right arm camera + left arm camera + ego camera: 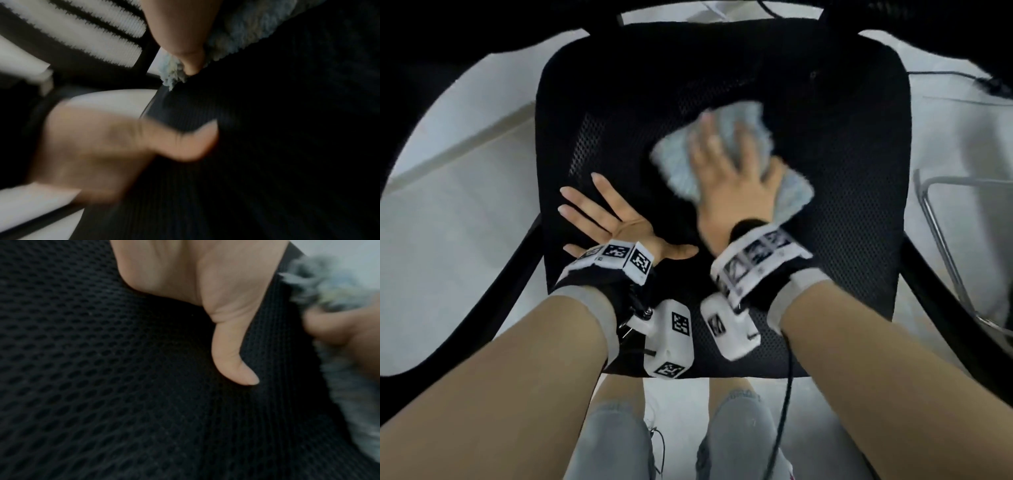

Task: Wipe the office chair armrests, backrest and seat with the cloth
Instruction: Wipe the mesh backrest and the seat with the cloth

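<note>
The black mesh chair seat (842, 192) fills the middle of the head view. A fluffy light-blue cloth (743, 120) lies on it, right of centre. My right hand (726, 171) lies flat on the cloth with straight, spread fingers, blurred by motion. My left hand (606, 219) rests flat on the seat's front left part, fingers spread, holding nothing. In the left wrist view its thumb (232, 356) lies on the mesh, and the cloth (329, 288) shows at the right edge. The right wrist view shows the cloth (236, 40) under my fingers (185, 40).
The black armrests curve along the left (431, 144) and right (962, 342) of the seat. A chrome frame (941, 246) stands on the pale floor at the right. A black cable (959, 73) runs at the upper right. My knees (616, 442) are below the seat's front edge.
</note>
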A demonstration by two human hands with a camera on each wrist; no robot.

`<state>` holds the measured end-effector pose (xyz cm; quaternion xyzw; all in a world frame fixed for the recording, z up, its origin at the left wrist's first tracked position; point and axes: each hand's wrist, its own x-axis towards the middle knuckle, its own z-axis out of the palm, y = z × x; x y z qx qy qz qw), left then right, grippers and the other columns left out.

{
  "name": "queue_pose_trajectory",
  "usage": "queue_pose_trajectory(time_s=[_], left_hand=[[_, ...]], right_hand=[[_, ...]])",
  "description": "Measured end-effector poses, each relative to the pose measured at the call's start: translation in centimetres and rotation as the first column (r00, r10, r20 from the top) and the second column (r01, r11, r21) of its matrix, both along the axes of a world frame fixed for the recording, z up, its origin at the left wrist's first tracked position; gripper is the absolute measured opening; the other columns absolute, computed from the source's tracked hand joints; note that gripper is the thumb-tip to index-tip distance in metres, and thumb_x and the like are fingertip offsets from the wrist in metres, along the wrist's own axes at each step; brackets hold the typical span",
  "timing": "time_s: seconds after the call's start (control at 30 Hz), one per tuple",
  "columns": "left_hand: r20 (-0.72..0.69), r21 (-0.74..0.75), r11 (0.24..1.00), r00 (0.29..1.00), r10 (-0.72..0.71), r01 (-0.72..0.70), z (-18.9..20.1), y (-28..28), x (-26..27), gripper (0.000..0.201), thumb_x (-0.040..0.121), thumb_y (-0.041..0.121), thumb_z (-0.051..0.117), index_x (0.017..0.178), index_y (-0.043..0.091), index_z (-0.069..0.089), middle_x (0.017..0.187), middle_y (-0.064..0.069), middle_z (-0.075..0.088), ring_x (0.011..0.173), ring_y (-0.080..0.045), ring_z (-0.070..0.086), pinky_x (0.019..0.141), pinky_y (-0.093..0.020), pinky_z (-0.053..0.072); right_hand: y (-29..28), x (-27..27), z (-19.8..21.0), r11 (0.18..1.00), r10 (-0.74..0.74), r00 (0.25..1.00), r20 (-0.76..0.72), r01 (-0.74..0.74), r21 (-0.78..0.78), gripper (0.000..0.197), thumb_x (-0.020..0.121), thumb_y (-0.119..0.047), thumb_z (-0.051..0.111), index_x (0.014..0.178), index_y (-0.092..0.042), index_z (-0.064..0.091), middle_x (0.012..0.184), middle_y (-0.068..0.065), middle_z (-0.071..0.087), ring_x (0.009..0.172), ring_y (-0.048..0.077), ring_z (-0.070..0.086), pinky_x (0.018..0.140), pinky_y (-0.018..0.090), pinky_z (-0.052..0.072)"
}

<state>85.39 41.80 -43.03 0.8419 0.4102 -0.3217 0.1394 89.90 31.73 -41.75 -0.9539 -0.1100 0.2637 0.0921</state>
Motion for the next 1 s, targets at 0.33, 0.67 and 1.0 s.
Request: queue_pose_trajectory(time_s=[0.33,0.67,1.0], left_hand=[[-0.062,-0.179,0.984,0.998,-0.030,0.018,0.8,0.9,0.6,0.159,0.037,0.059,0.081,0.135,0.017,-0.036,0.144,-0.021,-0.039,0.135,-0.033,-0.035,0.103,-0.067,-0.010],[-0.149,-0.129,0.992,0.989,-0.018,-0.001,-0.7,1.2,0.6,0.162,0.030,0.064,0.080,0.135,0.020,-0.036,0.147,-0.018,-0.036,0.137,-0.031,-0.031,0.107,-0.064,-0.004],[-0.071,-0.068,0.994,0.993,-0.089,0.085,0.2,0.5,0.5,0.152,0.040,0.059,0.079,0.141,0.009,-0.025,0.150,-0.024,-0.025,0.140,-0.035,-0.022,0.108,-0.063,-0.002]], right_hand=[[-8.7,6.9,0.1,0.869,-0.474,0.875,0.096,0.482,-0.109,0.074,0.088,-0.006,0.046,0.144,-0.041,0.013,0.157,-0.018,-0.004,0.144,0.028,-0.002,0.110,0.055,0.009],[-4.2,-0.6,-0.1,0.957,0.286,0.952,0.113,-0.290,0.022,0.066,0.085,-0.013,0.049,0.143,-0.034,0.027,0.156,-0.009,0.015,0.144,0.030,0.011,0.106,0.061,0.017],[-2.5,-0.7,0.6,0.898,-0.425,0.905,-0.024,0.417,-0.141,0.077,0.088,-0.009,0.040,0.146,-0.031,-0.005,0.157,-0.008,-0.016,0.143,0.033,-0.010,0.107,0.060,0.015]])
